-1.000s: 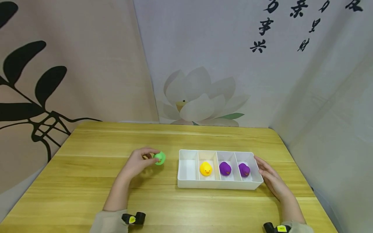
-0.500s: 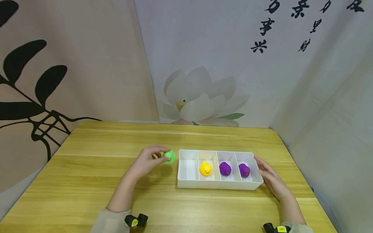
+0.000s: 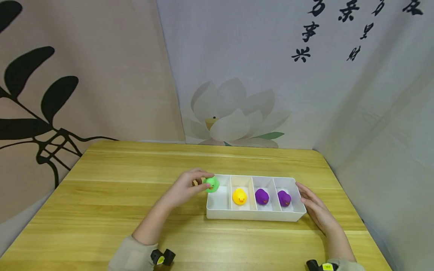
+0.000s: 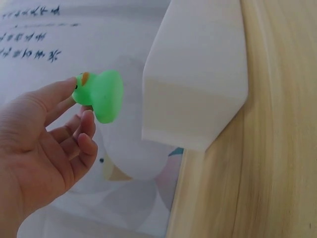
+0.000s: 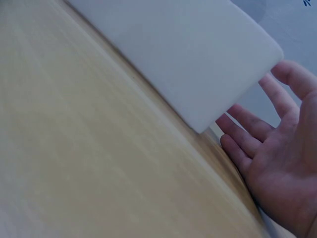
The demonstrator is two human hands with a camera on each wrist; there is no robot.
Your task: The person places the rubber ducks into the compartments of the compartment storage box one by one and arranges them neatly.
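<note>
Between thumb and fingers, my left hand (image 3: 187,187) pinches a green rubber duck (image 3: 212,184) at the left end of a white box (image 3: 251,215) with divided compartments. In the left wrist view the green duck (image 4: 106,95) is up in the air, held by its head, apart from the box wall (image 4: 198,74). A yellow duck (image 3: 239,196) sits in the second compartment from the left. Two purple ducks, one (image 3: 262,196) in the third and one (image 3: 284,198) in the fourth, lie to its right. My right hand (image 3: 320,212) rests its extended fingers against the box's right end.
The box stands on a wooden table (image 3: 135,210). Behind it hangs a pale cloth backdrop (image 3: 251,49) with a printed flower and writing. Black wrist cameras sit on the left sleeve (image 3: 162,257) and the right sleeve (image 3: 320,265).
The left hand has carried the green duck rightward, from the table's middle left to above the box's left end. The right hand and the box have stayed in place.
</note>
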